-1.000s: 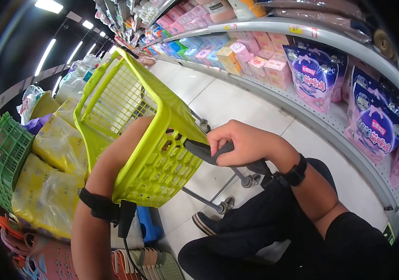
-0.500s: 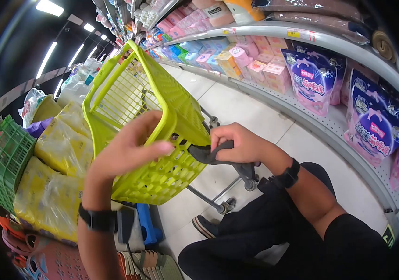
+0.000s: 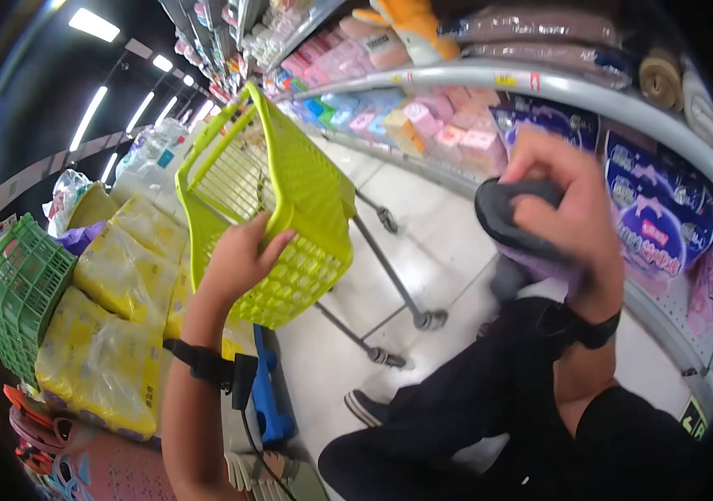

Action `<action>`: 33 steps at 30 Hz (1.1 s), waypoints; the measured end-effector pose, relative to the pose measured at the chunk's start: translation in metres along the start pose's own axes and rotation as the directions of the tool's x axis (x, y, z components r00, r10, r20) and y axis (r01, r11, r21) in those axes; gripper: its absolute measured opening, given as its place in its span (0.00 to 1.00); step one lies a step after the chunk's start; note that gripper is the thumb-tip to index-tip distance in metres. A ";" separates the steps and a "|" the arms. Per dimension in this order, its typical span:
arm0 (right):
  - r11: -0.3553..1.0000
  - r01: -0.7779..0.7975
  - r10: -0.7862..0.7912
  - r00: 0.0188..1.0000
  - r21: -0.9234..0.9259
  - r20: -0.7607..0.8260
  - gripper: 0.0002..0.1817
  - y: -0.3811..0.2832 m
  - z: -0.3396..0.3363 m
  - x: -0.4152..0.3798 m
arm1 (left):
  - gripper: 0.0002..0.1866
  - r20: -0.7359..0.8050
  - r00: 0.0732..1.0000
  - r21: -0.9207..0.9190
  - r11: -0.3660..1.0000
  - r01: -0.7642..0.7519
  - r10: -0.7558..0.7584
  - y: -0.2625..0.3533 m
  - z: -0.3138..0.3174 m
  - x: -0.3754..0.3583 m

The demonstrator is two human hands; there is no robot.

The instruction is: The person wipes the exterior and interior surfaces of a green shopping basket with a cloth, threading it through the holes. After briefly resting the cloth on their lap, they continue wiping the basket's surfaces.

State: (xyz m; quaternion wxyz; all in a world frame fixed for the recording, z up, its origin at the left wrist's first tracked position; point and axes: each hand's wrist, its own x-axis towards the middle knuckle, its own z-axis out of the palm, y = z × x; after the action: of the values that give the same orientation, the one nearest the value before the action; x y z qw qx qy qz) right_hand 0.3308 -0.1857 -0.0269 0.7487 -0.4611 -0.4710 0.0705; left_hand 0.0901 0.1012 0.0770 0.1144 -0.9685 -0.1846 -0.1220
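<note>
A lime-green shopping cart (image 3: 306, 196) stands tilted in my view, left of centre. My left hand (image 3: 244, 255) grips its near rim, fingers curled over the edge and thumb apart. Away from the cart on the right, my right hand (image 3: 569, 196) is closed around a dark slipper (image 3: 511, 213), blurred by motion. The slipper has a rounded dark grey end and a purplish part lower down, partly covered by my fingers. Behind that hand are blue-and-pink packages (image 3: 657, 217) on the lower shelf.
Yellow plastic-wrapped packs (image 3: 106, 351) are piled at left beside a green basket (image 3: 27, 259). Slippers (image 3: 114, 459) lie at lower left, near a blue plastic object (image 3: 269, 392). Shelving (image 3: 599, 92) curves along the right. Cart wheels (image 3: 386, 359) rest on the tiled floor (image 3: 448, 275).
My right hand has moved right and up from the cart's side, carrying the dark slipper. My left hand has closed on the rim. The cart sits slightly farther away.
</note>
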 end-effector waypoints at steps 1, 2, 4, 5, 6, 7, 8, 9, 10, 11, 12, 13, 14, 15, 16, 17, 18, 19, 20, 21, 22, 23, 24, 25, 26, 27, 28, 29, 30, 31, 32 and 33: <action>0.990 0.048 -0.043 0.998 -0.133 0.036 0.08 0.012 0.004 0.007 | 0.22 -0.013 1.000 -0.011 1.000 -0.012 0.012 -0.008 0.001 0.001; 0.963 0.081 -0.065 0.995 -0.257 0.072 0.08 0.028 0.012 0.011 | 0.22 -0.022 0.999 -0.006 1.000 -0.025 0.025 -0.011 0.000 0.003; 0.969 0.117 -0.074 0.978 -0.216 0.197 0.11 0.059 0.040 0.020 | 0.21 -0.022 1.000 -0.082 0.997 -0.013 0.011 -0.018 0.005 0.002; 0.986 0.015 0.031 0.963 -0.166 0.268 0.11 0.069 0.053 0.022 | 0.20 -0.029 0.999 -0.106 0.994 0.015 -0.018 -0.013 0.005 0.002; 0.980 0.000 0.057 0.959 -0.199 0.277 0.10 0.078 0.064 0.023 | 0.20 -0.014 1.000 -0.115 0.993 0.025 -0.027 -0.007 0.003 0.002; 0.977 -0.083 0.142 0.942 -0.198 0.303 0.11 0.088 0.074 0.025 | 0.20 0.000 0.999 -0.101 0.994 0.043 -0.043 -0.001 0.000 0.004; 0.966 -0.164 0.224 0.916 -0.201 0.332 0.11 0.095 0.082 0.027 | 0.20 0.011 0.998 -0.088 0.994 0.063 -0.063 0.002 -0.001 0.005; 0.963 -0.175 0.239 0.907 -0.205 0.346 0.11 0.098 0.088 0.026 | 0.20 -0.030 1.000 -0.090 0.996 0.004 -0.006 0.000 0.001 0.007; 0.974 -0.189 0.223 0.902 -0.125 0.370 0.12 0.101 0.093 0.024 | 0.20 -0.018 1.000 -0.103 0.995 0.014 -0.016 0.002 0.005 0.006; 0.978 -0.202 0.203 0.900 -0.044 0.387 0.14 0.104 0.095 0.022 | 0.20 -0.070 0.998 0.007 1.000 0.010 -0.010 0.005 0.007 0.006; 0.977 -0.207 0.210 0.897 -0.050 0.389 0.14 0.108 0.096 0.021 | 0.20 -0.126 0.992 0.119 0.993 0.010 0.005 0.010 0.008 0.007; 0.971 -0.235 0.230 0.886 -0.036 0.403 0.17 0.112 0.095 0.020 | 0.19 -0.112 0.991 0.279 0.955 0.098 -0.069 0.020 0.008 0.006; 0.964 -0.263 0.249 0.875 -0.025 0.415 0.20 0.114 0.094 0.020 | 0.19 -0.111 0.991 0.269 0.958 0.096 -0.068 0.029 0.011 0.004; 0.954 -0.279 0.298 0.846 -0.109 0.442 0.22 0.110 0.088 0.022 | 0.18 -0.291 0.956 0.272 0.962 0.037 0.046 0.038 0.015 -0.001; 0.955 -0.270 0.296 0.847 -0.122 0.441 0.22 0.119 0.087 0.021 | 0.17 -0.464 0.872 0.287 0.958 -0.016 0.153 0.044 0.019 -0.007; 0.970 -0.231 0.240 0.866 -0.074 0.439 0.21 0.134 0.087 0.019 | 0.17 -0.609 0.734 0.380 0.923 -0.063 0.301 0.047 0.024 -0.012; 0.984 -0.176 0.172 0.884 -0.031 0.434 0.21 0.137 0.091 0.022 | 0.15 -0.676 0.690 0.276 0.957 -0.087 0.257 0.050 0.028 -0.029; 0.966 -0.251 0.199 0.880 0.067 0.432 0.18 0.131 0.093 0.020 | 0.12 -0.738 0.642 0.173 0.978 -0.120 0.209 0.058 0.038 -0.048; 0.954 -0.295 0.232 0.841 0.054 0.488 0.18 0.126 0.090 0.022 | 0.10 -0.784 0.608 -0.017 0.976 -0.217 0.121 0.066 0.057 -0.061; 0.952 -0.298 0.217 0.821 0.071 0.528 0.18 0.124 0.089 0.022 | 0.12 -0.731 0.682 -0.225 0.949 -0.222 -0.013 0.077 0.074 -0.073; 0.949 -0.303 0.204 0.798 0.086 0.567 0.18 0.122 0.090 0.023 | 0.16 -0.677 0.727 -0.320 0.935 -0.153 -0.112 0.089 0.090 -0.077; 0.954 -0.294 0.204 0.793 0.067 0.574 0.18 0.120 0.093 0.023 | 0.22 -0.600 0.765 -0.480 0.870 -0.112 -0.233 0.098 0.105 -0.077; 0.914 -0.388 0.244 0.759 0.119 0.603 0.19 0.118 0.095 0.020 | 0.28 -0.534 0.778 -0.647 0.753 -0.124 -0.331 0.101 0.119 -0.073; 0.863 -0.479 0.279 0.720 0.164 0.635 0.20 0.117 0.098 0.019 | 0.27 -0.467 0.811 -0.687 0.722 -0.083 -0.351 0.101 0.130 -0.075; 0.866 -0.478 0.285 0.710 0.145 0.644 0.20 0.118 0.101 0.018 | 0.26 -0.396 0.842 -0.722 0.691 -0.039 -0.367 0.099 0.137 -0.079; 0.887 -0.434 0.254 0.743 0.156 0.619 0.19 0.121 0.105 0.016 | 0.26 -0.400 0.833 -0.730 0.682 -0.039 -0.381 0.095 0.142 -0.085; 0.905 -0.390 0.223 0.773 0.169 0.593 0.18 0.125 0.108 0.016 | 0.24 -0.163 0.883 -0.880 0.470 0.072 -0.440 0.089 0.146 -0.092; 0.903 -0.401 0.235 0.763 0.156 0.602 0.18 0.128 0.110 0.015 | 0.23 0.091 0.897 -0.952 0.228 0.206 -0.432 0.083 0.150 -0.099; 0.903 -0.401 0.228 0.755 0.157 0.615 0.19 0.131 0.112 0.015 | 0.23 0.103 0.891 -0.954 0.209 0.214 -0.443 0.075 0.159 -0.104; 0.901 -0.403 0.222 0.746 0.160 0.627 0.21 0.135 0.115 0.013 | 0.22 -0.020 0.888 -0.959 0.258 0.112 -0.459 0.065 0.171 -0.108; 0.895 -0.419 0.237 0.736 0.152 0.634 0.21 0.136 0.117 0.011 | 0.20 -0.143 0.872 -0.950 0.313 0.012 -0.467 0.061 0.172 -0.109; 0.900 -0.427 0.256 0.688 0.093 0.680 0.23 0.134 0.118 0.011 | 0.19 -0.076 0.840 -0.974 0.219 0.052 -0.537 0.059 0.168 -0.112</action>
State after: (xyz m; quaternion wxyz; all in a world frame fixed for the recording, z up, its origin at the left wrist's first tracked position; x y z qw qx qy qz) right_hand 0.2899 -0.0304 -0.1059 0.5611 -0.3915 -0.5942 0.4229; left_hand 0.0441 0.0549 -0.1231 -0.4746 -0.7367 -0.2325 -0.4219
